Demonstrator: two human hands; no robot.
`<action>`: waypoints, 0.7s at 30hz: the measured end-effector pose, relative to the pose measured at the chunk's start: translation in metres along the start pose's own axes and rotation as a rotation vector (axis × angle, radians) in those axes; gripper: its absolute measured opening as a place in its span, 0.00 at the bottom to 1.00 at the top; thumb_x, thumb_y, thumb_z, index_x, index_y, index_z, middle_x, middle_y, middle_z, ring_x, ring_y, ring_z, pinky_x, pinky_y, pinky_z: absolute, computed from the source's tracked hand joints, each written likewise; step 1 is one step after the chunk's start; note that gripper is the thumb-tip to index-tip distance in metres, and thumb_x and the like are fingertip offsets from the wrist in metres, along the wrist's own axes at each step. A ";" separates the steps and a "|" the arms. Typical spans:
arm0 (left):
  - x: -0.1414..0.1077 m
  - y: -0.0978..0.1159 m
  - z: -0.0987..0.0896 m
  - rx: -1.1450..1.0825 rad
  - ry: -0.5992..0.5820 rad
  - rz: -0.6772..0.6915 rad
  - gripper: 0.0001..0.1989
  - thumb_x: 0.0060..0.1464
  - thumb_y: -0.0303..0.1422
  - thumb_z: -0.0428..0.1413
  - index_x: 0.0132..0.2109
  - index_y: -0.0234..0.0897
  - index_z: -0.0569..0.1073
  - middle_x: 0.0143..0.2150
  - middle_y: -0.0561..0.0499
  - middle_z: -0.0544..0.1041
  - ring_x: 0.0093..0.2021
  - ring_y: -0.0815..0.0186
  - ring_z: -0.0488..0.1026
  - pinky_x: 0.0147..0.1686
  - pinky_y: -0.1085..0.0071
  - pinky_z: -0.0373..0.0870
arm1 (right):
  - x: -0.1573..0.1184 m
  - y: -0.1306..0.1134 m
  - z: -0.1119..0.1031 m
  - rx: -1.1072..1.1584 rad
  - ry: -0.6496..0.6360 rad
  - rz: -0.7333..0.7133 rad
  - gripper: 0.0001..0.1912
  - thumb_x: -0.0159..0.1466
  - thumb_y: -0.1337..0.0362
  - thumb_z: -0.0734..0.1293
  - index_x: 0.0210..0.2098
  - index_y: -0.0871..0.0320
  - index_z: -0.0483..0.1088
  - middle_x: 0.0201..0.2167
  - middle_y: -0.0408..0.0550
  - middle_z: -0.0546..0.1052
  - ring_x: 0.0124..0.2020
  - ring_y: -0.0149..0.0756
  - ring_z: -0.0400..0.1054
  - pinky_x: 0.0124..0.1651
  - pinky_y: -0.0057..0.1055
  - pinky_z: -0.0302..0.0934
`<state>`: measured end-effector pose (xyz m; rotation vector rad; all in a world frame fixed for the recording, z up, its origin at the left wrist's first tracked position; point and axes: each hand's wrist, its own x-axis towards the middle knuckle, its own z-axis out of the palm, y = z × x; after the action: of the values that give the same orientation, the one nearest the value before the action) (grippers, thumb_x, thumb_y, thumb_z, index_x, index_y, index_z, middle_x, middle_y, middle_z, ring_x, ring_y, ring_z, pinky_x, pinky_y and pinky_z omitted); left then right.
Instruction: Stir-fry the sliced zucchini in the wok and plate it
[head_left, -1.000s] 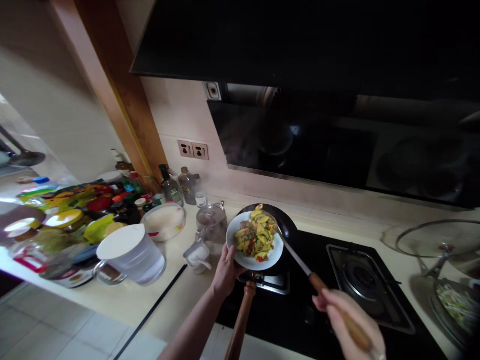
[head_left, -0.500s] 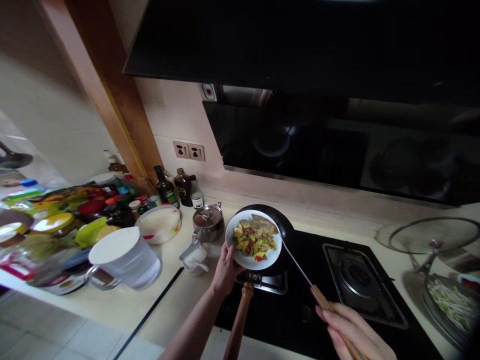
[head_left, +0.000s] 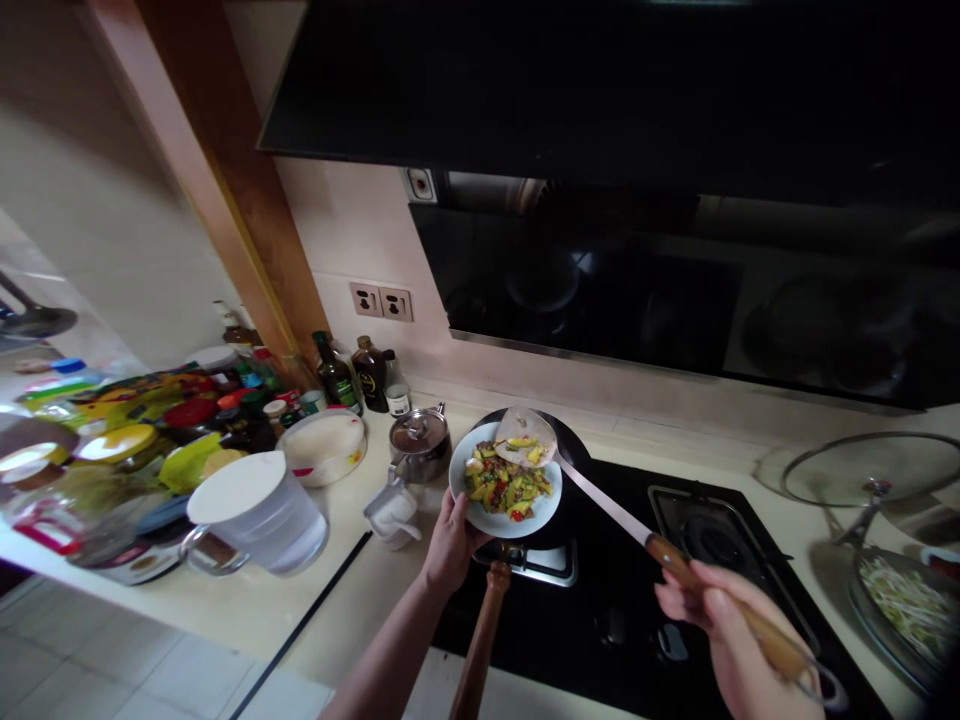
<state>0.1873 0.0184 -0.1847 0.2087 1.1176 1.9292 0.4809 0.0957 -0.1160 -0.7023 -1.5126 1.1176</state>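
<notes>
My left hand (head_left: 452, 545) grips the near left rim of a white plate (head_left: 480, 522), its thumb over the edge. On the plate lies a stir-fry (head_left: 501, 487) of yellow-green and red pieces. My right hand (head_left: 739, 630) is closed round the wooden handle of a metal spatula (head_left: 611, 510). The spatula's broad blade, with a few food pieces on it, is over the far right part of the plate. Beneath the plate is a dark wok (head_left: 574, 455), mostly hidden, its wooden handle (head_left: 484, 625) pointing towards me.
A black gas hob (head_left: 600, 575) has a second burner at the right. Left of the wok stand a steel pot (head_left: 418, 445), a white container (head_left: 392, 515) and a water pitcher (head_left: 259, 515). Jars and bottles crowd the far left. Bean sprouts (head_left: 904, 600) and a glass lid (head_left: 874, 470) are at right.
The spatula has turned, so its blade now shows broad side up with food pieces on it. My right hand has shifted slightly right and up. The plate has barely moved.
</notes>
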 end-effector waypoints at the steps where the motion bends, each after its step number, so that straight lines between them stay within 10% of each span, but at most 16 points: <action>1: -0.001 0.001 -0.001 0.004 0.004 0.000 0.26 0.51 0.42 0.58 0.55 0.46 0.61 0.45 0.47 0.73 0.38 0.60 0.76 0.35 0.64 0.77 | 0.007 0.004 -0.002 0.103 0.048 0.090 0.10 0.59 0.59 0.69 0.40 0.52 0.75 0.29 0.52 0.81 0.26 0.43 0.77 0.32 0.36 0.74; 9: -0.027 0.013 -0.036 0.021 0.112 0.011 0.30 0.48 0.41 0.61 0.57 0.46 0.61 0.50 0.46 0.71 0.38 0.62 0.74 0.31 0.69 0.75 | 0.102 0.022 -0.019 0.103 0.080 0.327 0.21 0.49 0.53 0.75 0.37 0.59 0.73 0.24 0.51 0.79 0.24 0.40 0.76 0.27 0.32 0.73; 16: -0.094 0.031 -0.088 0.015 0.354 -0.005 0.34 0.43 0.39 0.65 0.58 0.46 0.64 0.44 0.51 0.76 0.36 0.63 0.75 0.32 0.70 0.76 | 0.164 0.041 0.046 -0.143 -0.148 0.523 0.15 0.54 0.58 0.71 0.35 0.63 0.72 0.19 0.49 0.76 0.19 0.37 0.73 0.22 0.29 0.70; 21: -0.123 0.035 -0.106 0.009 0.505 0.011 0.37 0.40 0.39 0.66 0.59 0.47 0.65 0.43 0.52 0.77 0.33 0.65 0.76 0.29 0.74 0.75 | 0.145 0.037 0.080 -0.328 -0.584 0.096 0.14 0.61 0.56 0.65 0.40 0.59 0.73 0.30 0.51 0.78 0.30 0.38 0.75 0.32 0.33 0.72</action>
<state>0.1852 -0.1483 -0.1871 -0.2862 1.4484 2.0439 0.3636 0.2149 -0.0893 -0.7066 -2.2134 1.2233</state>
